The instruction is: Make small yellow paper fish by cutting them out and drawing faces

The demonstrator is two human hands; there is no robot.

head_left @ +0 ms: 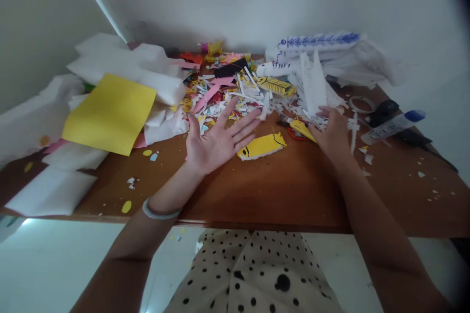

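A person sat at a wooden surface [279,190] strewn with paper scraps [235,95], both bare hands out over the mess. The left hand [216,139] lay palm up with fingers spread, its grip released and holding nothing; just beside its fingertips, toward the right hand, rested a yellow paper fish [261,146], flat on the wood and apart from the skin. The right hand [332,132] was pressed palm down at the edge of the white strips [314,83], fingers curled among them; whether its grip had closed on a piece could not be told. A second yellow cutout [303,128] lay against that hand's thumb side, beside something red that was too hidden to name.

By appearances the sorting of cut pieces was under way, with the fish already freed from the pile. Any next pick would call for a light pinch at the fish's edge, since thin paper lies flat and offers little to catch.

Beyond the left hand sat a yellow sheet [110,112] on white foam; beyond the right, a glue tube [392,126] and a tape roll [362,104].
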